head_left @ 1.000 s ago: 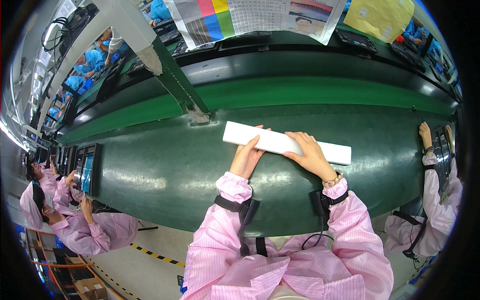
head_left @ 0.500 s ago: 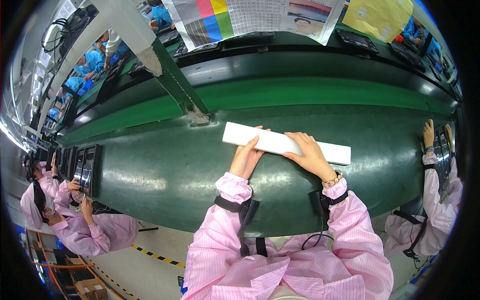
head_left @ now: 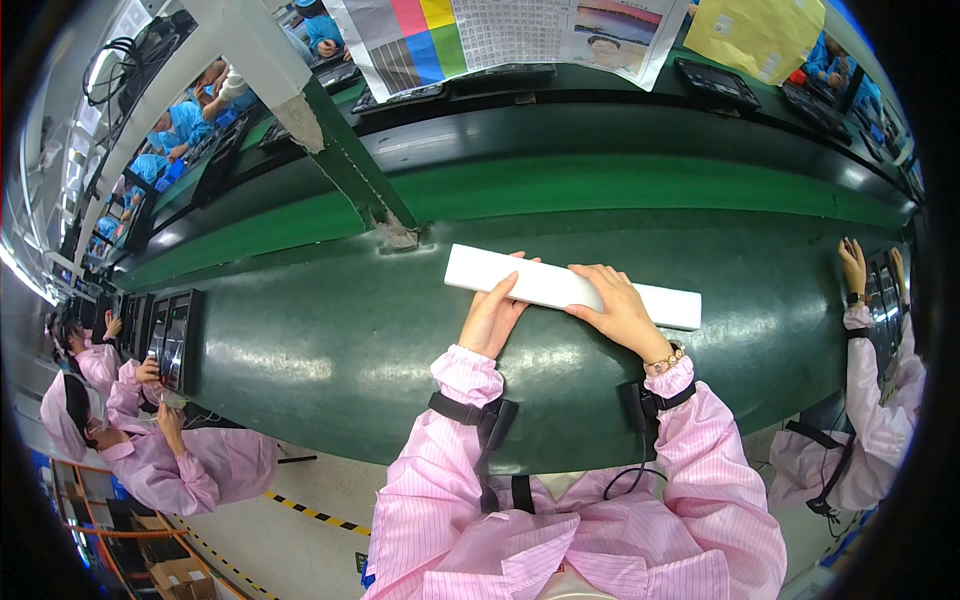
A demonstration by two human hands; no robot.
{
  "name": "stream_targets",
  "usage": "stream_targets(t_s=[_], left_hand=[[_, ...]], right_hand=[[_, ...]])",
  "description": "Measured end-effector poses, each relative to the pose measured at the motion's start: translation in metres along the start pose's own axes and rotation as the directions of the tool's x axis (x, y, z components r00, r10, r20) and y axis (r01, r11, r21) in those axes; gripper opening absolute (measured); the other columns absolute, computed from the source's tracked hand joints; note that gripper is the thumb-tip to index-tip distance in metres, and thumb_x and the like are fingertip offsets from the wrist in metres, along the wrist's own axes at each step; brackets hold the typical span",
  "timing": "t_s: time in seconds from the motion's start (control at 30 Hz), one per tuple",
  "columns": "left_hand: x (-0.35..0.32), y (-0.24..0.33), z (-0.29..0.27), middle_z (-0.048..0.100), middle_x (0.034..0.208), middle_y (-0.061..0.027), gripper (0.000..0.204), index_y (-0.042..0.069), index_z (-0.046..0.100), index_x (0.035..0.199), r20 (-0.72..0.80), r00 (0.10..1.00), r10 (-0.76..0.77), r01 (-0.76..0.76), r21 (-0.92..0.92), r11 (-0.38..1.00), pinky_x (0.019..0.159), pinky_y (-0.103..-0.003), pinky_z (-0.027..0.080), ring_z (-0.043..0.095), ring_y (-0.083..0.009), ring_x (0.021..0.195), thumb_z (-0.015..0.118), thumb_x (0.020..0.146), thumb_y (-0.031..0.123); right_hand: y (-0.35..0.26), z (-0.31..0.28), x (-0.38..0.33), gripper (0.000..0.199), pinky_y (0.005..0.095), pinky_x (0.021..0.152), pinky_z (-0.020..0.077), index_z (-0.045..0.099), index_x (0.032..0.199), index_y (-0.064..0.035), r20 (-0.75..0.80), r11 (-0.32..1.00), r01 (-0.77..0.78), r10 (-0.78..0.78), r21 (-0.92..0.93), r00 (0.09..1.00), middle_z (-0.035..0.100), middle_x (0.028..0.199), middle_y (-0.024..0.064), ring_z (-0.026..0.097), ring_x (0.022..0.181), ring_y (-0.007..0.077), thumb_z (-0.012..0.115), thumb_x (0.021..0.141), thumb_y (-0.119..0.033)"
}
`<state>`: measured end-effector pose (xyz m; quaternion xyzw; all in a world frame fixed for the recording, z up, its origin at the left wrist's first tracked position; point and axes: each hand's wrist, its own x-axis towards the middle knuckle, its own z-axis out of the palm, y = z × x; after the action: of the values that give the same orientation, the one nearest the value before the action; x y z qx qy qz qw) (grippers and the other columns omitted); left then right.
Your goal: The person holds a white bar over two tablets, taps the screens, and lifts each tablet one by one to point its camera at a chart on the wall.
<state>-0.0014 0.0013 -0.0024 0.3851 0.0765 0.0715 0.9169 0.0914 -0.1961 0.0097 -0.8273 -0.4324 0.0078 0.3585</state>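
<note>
- Block (head_left: 552, 284), white, long and rectangular, is in both hands, above the middle part of the dark green table (head_left: 300, 330), in front of the person (head_left: 600, 545). Whether its underside touches the table somewhere, I cannot tell.
- Long axis goes from left to right with a small slope: left end lies farther from the person, right end lies nearer.
- Left hand (head_left: 490, 318) is closed on the left part of it. Thumb lies on the upper face, and some fingertips (head_left: 519, 254) appear beyond the far long edge, so I judge that these fingers pass underneath.
- Right hand (head_left: 622, 305) is closed on the part to the right of the middle, from above, with the thumb toward the near long edge.
- Main relation, in my judgement: the two grips are near each other around the middle, with a short white portion visible between them, and each end projects outside its own hand. Left end is nearer to the left hand, right end to the right hand.
- Near table edge is well apart from the block. On the far side, the left end is near the foot of the post (head_left: 355, 165), and behind runs a brighter green band (head_left: 580, 183).
- Sideways, the table extends left toward black trays (head_left: 178, 340) and right toward a co-worker's hand (head_left: 852, 268); both are well apart from the block. Room toward the post seems smaller.
</note>
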Motion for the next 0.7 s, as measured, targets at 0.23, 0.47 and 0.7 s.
stream_targets(t_s=[0.23, 0.47, 0.7], left_hand=[[0.0, -0.0001, 0.0, 0.043, 0.14, -0.0231, 0.052, -0.002, 0.035, 0.138, 0.0, 1.0, 0.0, 0.0, 0.007, 1.0, 0.109, -0.041, 0.036, 0.042, -0.0273, 0.131, 0.055, 0.095, 0.019], [0.0, -0.0006, 0.0, 0.043, 0.14, -0.0229, 0.052, -0.002, 0.035, 0.138, 0.0, 1.0, 0.0, 0.0, 0.005, 1.0, 0.109, -0.042, 0.036, 0.042, -0.0273, 0.131, 0.055, 0.095, 0.019], [-0.0001, -0.0002, 0.0002, 0.043, 0.14, -0.0224, 0.051, -0.001, 0.036, 0.138, 0.007, 1.0, 0.001, -0.002, 0.006, 1.0, 0.109, -0.041, 0.036, 0.042, -0.0271, 0.131, 0.055, 0.095, 0.019]], right_hand=[[0.0, 0.0001, 0.0002, 0.053, 0.0388, 0.091, 0.0405, 0.055, 0.124, -0.0064, -0.009, 1.0, 0.012, -0.012, -0.001, 1.0, 0.06, 0.115, 0.0098, 0.054, 0.107, 0.0286, 0.071, 0.081, -0.032], [0.0018, 0.0016, 0.0, 0.053, 0.0388, 0.091, 0.0408, 0.055, 0.124, -0.0063, -0.014, 1.0, 0.02, -0.02, -0.01, 1.0, 0.06, 0.115, 0.0098, 0.055, 0.106, 0.0285, 0.071, 0.081, -0.033], [-0.0011, -0.001, 0.0004, 0.053, 0.0388, 0.09, 0.041, 0.055, 0.124, -0.0063, -0.006, 1.0, 0.013, -0.013, -0.005, 1.0, 0.06, 0.115, 0.0098, 0.055, 0.106, 0.0284, 0.071, 0.081, -0.032]])
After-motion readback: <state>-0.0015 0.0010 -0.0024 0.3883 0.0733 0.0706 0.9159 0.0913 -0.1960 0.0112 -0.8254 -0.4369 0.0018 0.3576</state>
